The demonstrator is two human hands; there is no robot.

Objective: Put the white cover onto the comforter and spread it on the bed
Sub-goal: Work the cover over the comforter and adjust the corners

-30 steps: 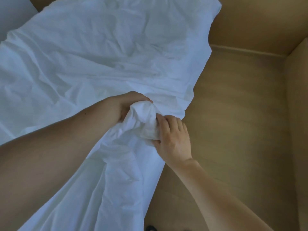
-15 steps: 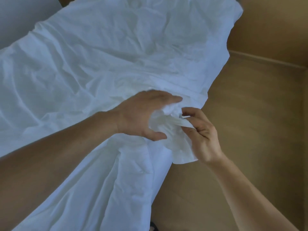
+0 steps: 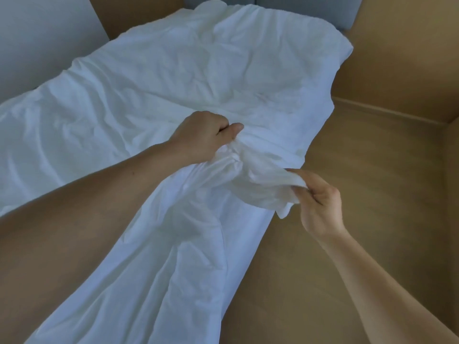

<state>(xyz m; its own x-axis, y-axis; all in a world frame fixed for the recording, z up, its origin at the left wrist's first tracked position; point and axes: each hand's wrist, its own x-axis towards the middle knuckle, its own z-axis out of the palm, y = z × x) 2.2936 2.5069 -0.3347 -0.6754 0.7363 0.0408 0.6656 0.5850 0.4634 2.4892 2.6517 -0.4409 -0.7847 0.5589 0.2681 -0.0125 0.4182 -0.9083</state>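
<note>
**A:** The white cover lies crumpled over most of the bed, from the grey end at the top down to the near edge. Its right border hangs beside the wooden floor. You can't tell from here whether the comforter is inside it, because it all reads as one white, wrinkled mass.

**B:** Agreed. Your hands are apart, and both are on the cloth. Your left hand is fisted round a gathered bunch near the right border. Your right hand pinches a loose corner flap between thumb and fingers, just off the side of the bed and above the floor. The fabric between the two is drawn into a short, twisted band.

**A:** So I'd judge you're in the fitting step. You're either sorting out a corner or hunting for the opening, and you haven't started spreading. With this much bunching and creasing, the spreading looks to be all ahead of you.

**B:** The next move calls for a firm pinch on that flap. Draw it outward along the border while your left hand anchors the bunch, so the twist comes out and you can see which edge you actually have.

**A:** Go gently, though. Thin cloth like this will likely slip from a two-finger pinch if you tug hard, and the hanging border could slide to the floor.

**B:** Once the corner is clear, you'll want both hands wide apart on the edge before any shaking out.
</note>
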